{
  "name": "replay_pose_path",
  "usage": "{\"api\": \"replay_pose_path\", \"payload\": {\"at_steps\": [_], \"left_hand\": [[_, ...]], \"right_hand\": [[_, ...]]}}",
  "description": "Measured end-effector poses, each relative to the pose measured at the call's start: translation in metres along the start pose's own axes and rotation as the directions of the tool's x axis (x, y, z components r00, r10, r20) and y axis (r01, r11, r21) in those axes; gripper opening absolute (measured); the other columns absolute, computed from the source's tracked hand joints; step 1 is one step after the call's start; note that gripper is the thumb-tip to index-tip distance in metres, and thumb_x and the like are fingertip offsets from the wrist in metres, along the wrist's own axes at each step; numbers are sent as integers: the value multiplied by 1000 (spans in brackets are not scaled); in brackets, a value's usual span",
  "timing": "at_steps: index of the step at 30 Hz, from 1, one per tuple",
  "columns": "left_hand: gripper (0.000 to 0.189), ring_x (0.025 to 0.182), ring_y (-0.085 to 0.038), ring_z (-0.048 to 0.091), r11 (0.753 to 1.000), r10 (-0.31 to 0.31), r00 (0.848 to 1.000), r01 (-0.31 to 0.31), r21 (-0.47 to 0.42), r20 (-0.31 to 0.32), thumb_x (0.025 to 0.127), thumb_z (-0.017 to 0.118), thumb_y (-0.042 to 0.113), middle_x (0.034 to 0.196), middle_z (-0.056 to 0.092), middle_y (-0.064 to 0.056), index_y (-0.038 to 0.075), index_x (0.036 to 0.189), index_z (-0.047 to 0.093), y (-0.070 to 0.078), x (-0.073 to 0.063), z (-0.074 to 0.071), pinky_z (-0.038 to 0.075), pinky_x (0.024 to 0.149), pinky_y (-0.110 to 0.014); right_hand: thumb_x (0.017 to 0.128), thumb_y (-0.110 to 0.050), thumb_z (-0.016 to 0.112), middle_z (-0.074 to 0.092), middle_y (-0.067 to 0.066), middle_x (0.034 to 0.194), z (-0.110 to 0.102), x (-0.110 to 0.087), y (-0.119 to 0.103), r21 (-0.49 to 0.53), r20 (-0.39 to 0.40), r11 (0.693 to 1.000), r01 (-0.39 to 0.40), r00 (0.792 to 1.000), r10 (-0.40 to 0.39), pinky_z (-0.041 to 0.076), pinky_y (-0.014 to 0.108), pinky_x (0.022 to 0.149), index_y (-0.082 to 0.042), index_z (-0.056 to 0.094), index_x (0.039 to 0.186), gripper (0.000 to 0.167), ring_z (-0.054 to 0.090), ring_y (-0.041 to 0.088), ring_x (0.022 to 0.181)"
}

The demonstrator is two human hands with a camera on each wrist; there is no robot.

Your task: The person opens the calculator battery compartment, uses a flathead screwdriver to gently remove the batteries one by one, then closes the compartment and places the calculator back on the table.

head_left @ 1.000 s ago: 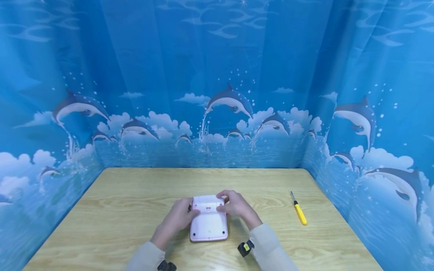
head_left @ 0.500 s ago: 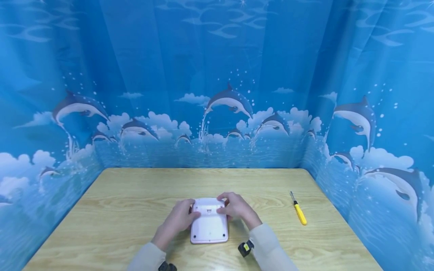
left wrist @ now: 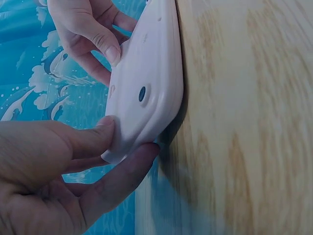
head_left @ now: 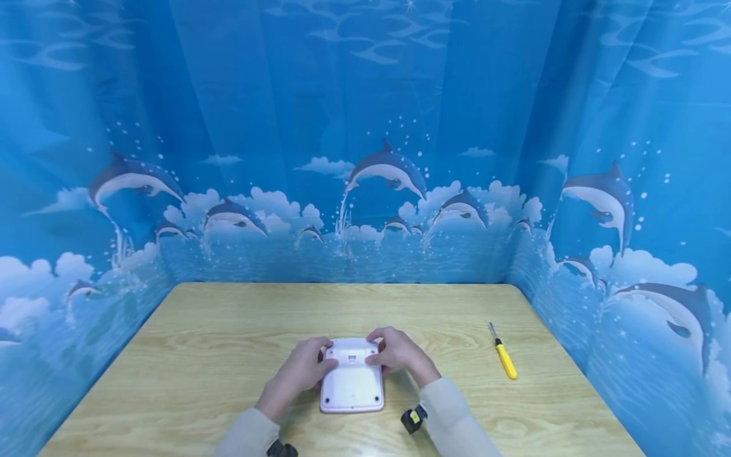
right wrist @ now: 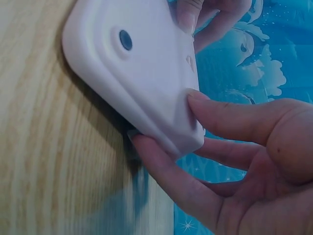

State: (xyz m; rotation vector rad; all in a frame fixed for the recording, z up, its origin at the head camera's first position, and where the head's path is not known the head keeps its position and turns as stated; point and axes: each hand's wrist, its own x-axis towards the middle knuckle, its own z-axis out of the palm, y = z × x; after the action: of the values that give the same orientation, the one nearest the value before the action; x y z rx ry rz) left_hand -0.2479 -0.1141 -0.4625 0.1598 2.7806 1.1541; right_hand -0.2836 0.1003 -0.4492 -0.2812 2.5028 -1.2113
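A pale pink calculator [head_left: 352, 388] lies back side up in the head view, showing dark round feet near its corners and a small slot in its upper part. My left hand [head_left: 298, 367] grips its upper left edge, thumb on the back and fingers around the side. The upper right edge is held likewise by my right hand [head_left: 403, 353]. In the left wrist view the calculator [left wrist: 146, 63] stands slightly off the table at the gripped end, with my left forefinger at its underside. The right wrist view shows my right thumb pressed on the calculator's back [right wrist: 151, 68]. Its key side is hidden.
A screwdriver [head_left: 506, 362] with a yellow handle lies on the wooden table [head_left: 228, 330] to the right. Blue dolphin-print curtains [head_left: 365, 127] stand around the table's back and sides. A black wrist camera [head_left: 414, 419] sits at the right sleeve.
The calculator's far end has come down slightly toward me, with both hands still gripping it and shifting a little along. The screwdriver has stayed where it was.
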Motion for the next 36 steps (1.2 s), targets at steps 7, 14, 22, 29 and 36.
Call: {"api": "replay_pose_path", "payload": {"at_steps": [7,14,22,29,36], "left_hand": [[41,63,-16,62,1000,-27,1000,27,-8,10,97,69,10,86,64,-7,-2,136,60,2,-1,1,56,51,-25],[42,62,-15,62,999,-49,999,49,-9,15,97,70,11,86,64,-8,-1,136,59,1,0,3,56,52,-25],[43,61,-15,62,999,-47,999,47,7,6,97,70,11,85,63,-7,-1,136,59,1,0,3,55,51,-25],[42,63,-15,62,999,-50,999,50,-4,9,96,70,9,88,65,-8,-2,135,60,3,0,2,57,53,-25],[41,65,-15,62,999,-53,999,53,-9,2,95,71,9,90,65,-9,-1,134,61,1,0,4,58,54,-26]], "right_hand": [[86,-1,78,64,16,102,-1,-1,1,-27,0,1000,1,1000,-1,65,33,66,1,64,129,46,66,23,78],[85,-1,79,64,16,99,-1,-1,2,-64,4,998,21,1000,-21,64,32,65,1,66,126,43,66,21,74],[84,-1,79,67,16,98,-1,0,2,-81,8,996,29,1000,-28,64,32,66,0,66,125,43,67,20,72],[84,-1,79,67,17,100,-2,-1,1,-93,12,995,30,1000,-29,64,33,67,0,66,126,43,67,20,73],[85,0,79,66,15,100,-1,-1,2,-88,11,996,21,1000,-20,64,33,67,-1,67,125,42,66,21,73]]}}
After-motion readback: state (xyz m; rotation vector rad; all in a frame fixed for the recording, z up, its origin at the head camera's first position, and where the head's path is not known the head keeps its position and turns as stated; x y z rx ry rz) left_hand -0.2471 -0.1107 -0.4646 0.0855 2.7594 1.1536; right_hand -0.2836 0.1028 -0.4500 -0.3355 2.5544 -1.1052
